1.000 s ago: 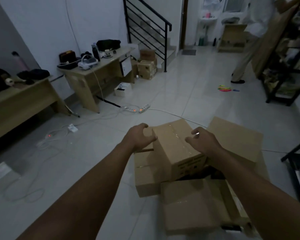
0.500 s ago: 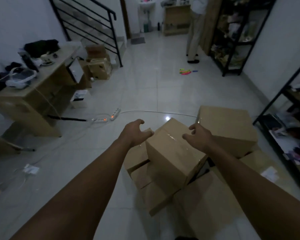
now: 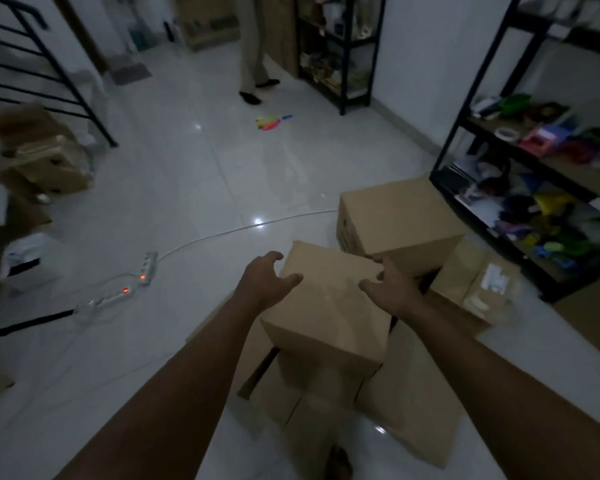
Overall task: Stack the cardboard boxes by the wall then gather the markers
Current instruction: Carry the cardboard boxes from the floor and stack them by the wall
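Head view, the only one: a small cardboard box (image 3: 326,303) sits on top of a loose pile of other boxes (image 3: 409,393) on the tiled floor (image 3: 194,188), right in front of the person. Left hand (image 3: 265,284) is on the box's far left top corner, fingers curled over the edge, thumb lying on the top face. Right hand (image 3: 392,289) is on the far right top corner, fingers bent over that edge. Both grip the same box, one each side, so neither is nearer; box lies dead ahead between the forearms, long axis running roughly away from the person and skewed a bit to the left. Whether it has left the pile I cannot tell.

A bigger box (image 3: 395,220) stands just beyond and to the right, near the right hand's fingertips; contact not clear. A flat taped box (image 3: 475,282) lies right of that hand, beside the shelf rack (image 3: 465,109) against the right wall.

Markers (image 3: 271,122), a bright cluster, lie on the floor well apart, straight ahead, near another person's feet (image 3: 253,95). Power strip (image 3: 148,263) and cable to the left.

Judgement: stacking step in hand, markers untouched; the wall on the right looks closest, so the carry probably swings right.
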